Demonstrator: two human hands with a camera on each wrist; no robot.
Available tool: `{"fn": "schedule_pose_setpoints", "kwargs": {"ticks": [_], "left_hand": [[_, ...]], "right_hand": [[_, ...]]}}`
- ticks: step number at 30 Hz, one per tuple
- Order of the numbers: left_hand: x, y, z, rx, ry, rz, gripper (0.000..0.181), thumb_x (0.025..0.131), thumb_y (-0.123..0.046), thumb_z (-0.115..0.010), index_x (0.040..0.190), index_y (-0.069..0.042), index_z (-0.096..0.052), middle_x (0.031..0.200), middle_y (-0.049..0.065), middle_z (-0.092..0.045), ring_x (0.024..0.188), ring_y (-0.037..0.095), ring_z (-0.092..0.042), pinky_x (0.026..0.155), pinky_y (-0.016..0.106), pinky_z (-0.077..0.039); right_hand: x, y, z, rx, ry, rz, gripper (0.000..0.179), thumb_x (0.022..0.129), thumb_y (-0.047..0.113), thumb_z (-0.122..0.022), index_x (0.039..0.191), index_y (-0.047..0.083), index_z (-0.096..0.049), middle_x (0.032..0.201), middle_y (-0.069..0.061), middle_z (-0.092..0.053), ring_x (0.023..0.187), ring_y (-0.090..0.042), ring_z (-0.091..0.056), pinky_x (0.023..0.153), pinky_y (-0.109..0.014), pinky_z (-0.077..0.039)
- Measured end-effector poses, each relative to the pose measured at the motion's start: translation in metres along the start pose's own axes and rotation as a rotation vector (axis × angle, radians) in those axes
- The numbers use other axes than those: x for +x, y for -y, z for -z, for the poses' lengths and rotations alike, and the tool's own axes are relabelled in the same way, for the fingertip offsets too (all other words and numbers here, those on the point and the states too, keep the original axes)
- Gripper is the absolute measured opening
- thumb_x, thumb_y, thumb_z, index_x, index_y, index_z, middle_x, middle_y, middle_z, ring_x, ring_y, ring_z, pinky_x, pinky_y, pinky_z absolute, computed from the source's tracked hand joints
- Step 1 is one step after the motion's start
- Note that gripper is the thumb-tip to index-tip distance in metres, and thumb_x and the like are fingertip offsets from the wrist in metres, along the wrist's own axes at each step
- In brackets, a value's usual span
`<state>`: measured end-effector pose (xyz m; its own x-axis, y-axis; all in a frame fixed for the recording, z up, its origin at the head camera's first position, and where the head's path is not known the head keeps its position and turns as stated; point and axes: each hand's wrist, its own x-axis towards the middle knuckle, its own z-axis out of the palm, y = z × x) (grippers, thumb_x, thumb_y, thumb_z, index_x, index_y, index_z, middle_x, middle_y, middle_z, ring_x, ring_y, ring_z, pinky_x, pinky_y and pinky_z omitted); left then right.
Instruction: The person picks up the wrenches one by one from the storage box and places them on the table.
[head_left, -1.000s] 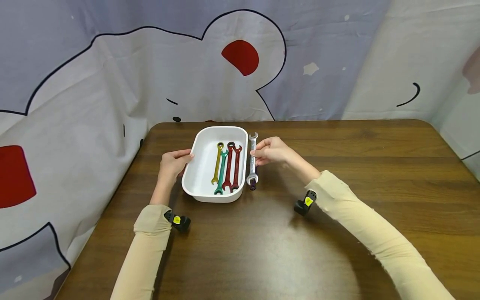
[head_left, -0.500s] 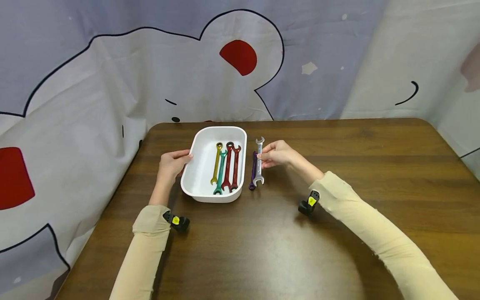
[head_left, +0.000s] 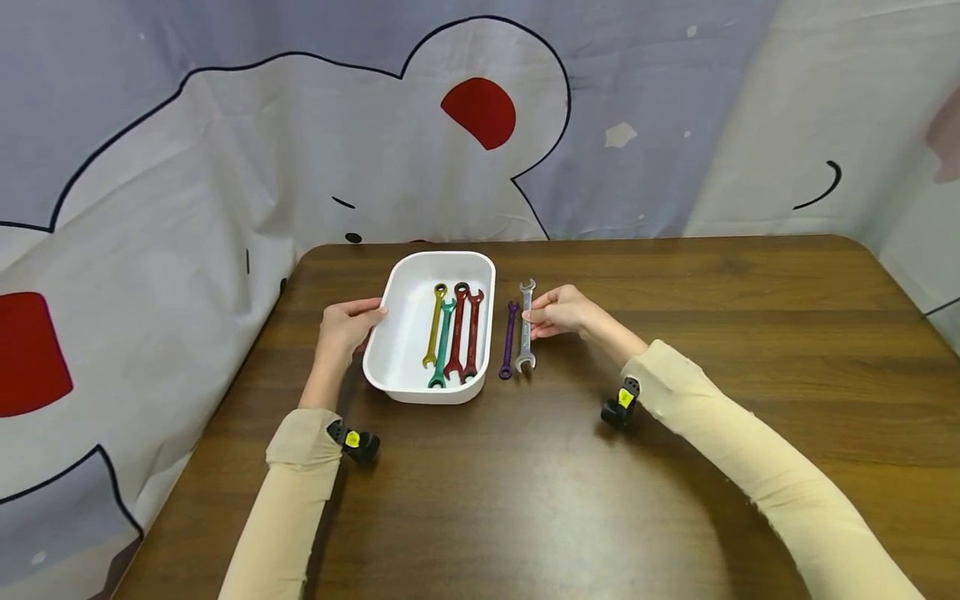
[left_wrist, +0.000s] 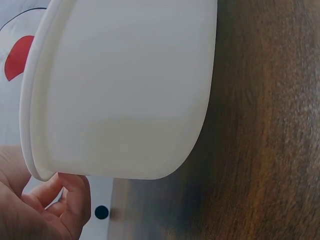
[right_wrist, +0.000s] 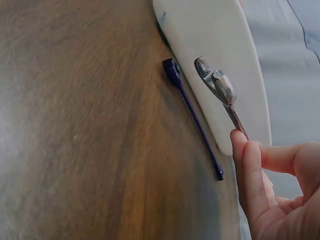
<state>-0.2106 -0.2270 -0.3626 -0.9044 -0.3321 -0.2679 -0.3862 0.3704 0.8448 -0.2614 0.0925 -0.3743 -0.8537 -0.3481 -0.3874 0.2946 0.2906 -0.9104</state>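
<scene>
My left hand (head_left: pixel 343 333) grips the left rim of a white tray (head_left: pixel 397 350), thumb over the edge and fingers curled beneath the lip, as the left wrist view shows. Inside the tray lie a yellow wrench (head_left: pixel 434 327), a green wrench (head_left: pixel 442 346) and two red wrenches (head_left: pixel 457 333). My right hand (head_left: pixel 562 312) pinches a silver open-end wrench (head_left: pixel 527 329) by its shaft, to the right of the tray. In the right wrist view the wrench's head (right_wrist: pixel 224 89) points up, above the table. A purple wrench (head_left: pixel 509 342) lies on the table between the tray and the silver wrench.
The brown wooden table (head_left: pixel 675 467) extends to the right and toward the front. A printed curtain (head_left: pixel 637 108) hangs behind its back edge. Each sleeve carries a small black camera (head_left: pixel 619 405) at the wrist.
My right hand has moved the silver wrench rightward, away from the tray's side. The purple wrench, mostly covered before, now shows in full. My left hand stays at the rim.
</scene>
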Motion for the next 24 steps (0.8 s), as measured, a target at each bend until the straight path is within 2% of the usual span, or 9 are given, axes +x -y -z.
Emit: {"fn": "schedule_pose_setpoints", "kwargs": {"ticks": [6, 12, 24], "left_hand": [[0.001, 0.0, 0.0, -0.002, 0.003, -0.002, 0.039, 0.093, -0.025, -0.063, 0.129, -0.011, -0.062, 0.13, 0.013, -0.06, 0.093, 0.016, -0.059, 0.069, 0.021, -0.049], [0.0, -0.001, 0.0, 0.0, 0.008, -0.003, 0.039, 0.093, -0.025, -0.063, 0.13, -0.011, -0.061, 0.13, 0.013, -0.06, 0.092, 0.015, -0.059, 0.066, 0.019, -0.048], [0.001, 0.0, 0.0, -0.012, 0.005, 0.003, 0.039, 0.093, -0.024, -0.063, 0.13, -0.01, -0.061, 0.131, 0.013, -0.06, 0.098, 0.018, -0.06, 0.067, 0.02, -0.05]], "right_hand": [[0.006, -0.002, 0.003, 0.005, 0.005, -0.021, 0.033, 0.092, 0.002, -0.059, 0.118, -0.017, -0.05, 0.062, -0.002, -0.064, 0.053, -0.009, -0.064, 0.057, -0.019, -0.054], [0.008, -0.003, 0.005, -0.004, 0.011, -0.041, 0.042, 0.093, 0.003, -0.059, 0.125, -0.019, -0.045, 0.063, -0.002, -0.064, 0.052, -0.009, -0.064, 0.057, -0.019, -0.054], [0.021, -0.008, 0.006, 0.001, 0.009, -0.081, 0.041, 0.094, 0.004, -0.058, 0.126, -0.018, -0.046, 0.062, -0.002, -0.064, 0.052, -0.009, -0.064, 0.056, -0.017, -0.053]]}}
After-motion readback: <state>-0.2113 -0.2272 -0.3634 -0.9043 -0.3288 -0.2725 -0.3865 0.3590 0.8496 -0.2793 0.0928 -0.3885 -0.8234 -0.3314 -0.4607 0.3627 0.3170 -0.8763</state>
